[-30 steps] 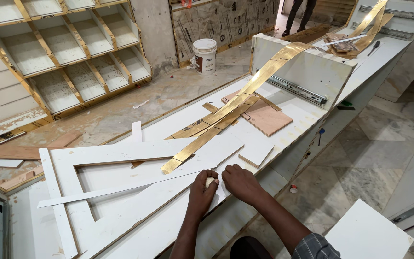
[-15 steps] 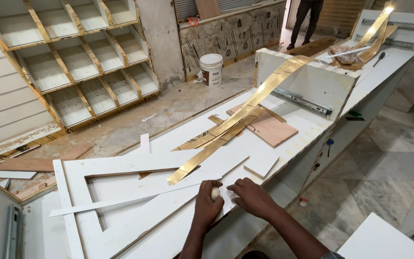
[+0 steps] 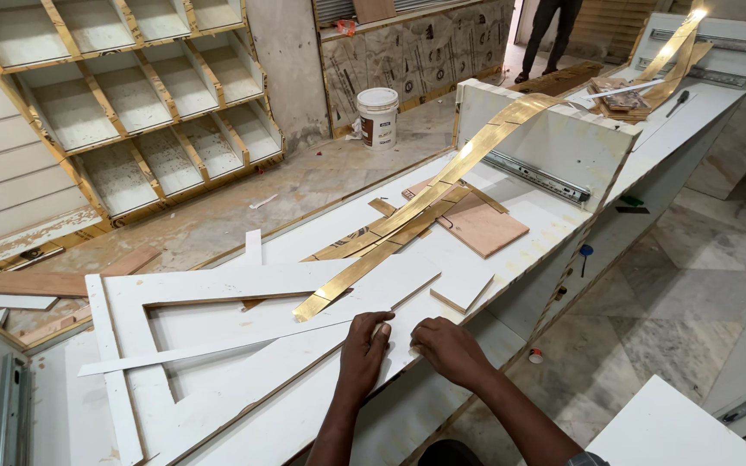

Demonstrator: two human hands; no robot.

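Observation:
My left hand [image 3: 363, 347] lies on a white laminate panel [image 3: 218, 285] with a large cut-out, fingers closed on a small pale piece [image 3: 384, 329] at the right end of a long thin white strip [image 3: 218, 345]. My right hand [image 3: 446, 349] rests beside it with knuckles up, fingertips on the panel near the same spot, holding nothing that I can see. A long brass-coloured metal strip [image 3: 390, 237] ends just above my hands.
A brown plywood square [image 3: 481, 226] and a small white offcut [image 3: 461, 289] lie on the bench. A white drawer box [image 3: 554, 138] with a metal slide stands behind. A white bucket [image 3: 377, 116] and wooden shelving [image 3: 131, 103] are on the floor. A person's legs [image 3: 554, 34] show at the back.
Both hands stay at the strip's end, sliding only slightly toward me and apart. The view has tilted, showing more of the shelving and the far bench.

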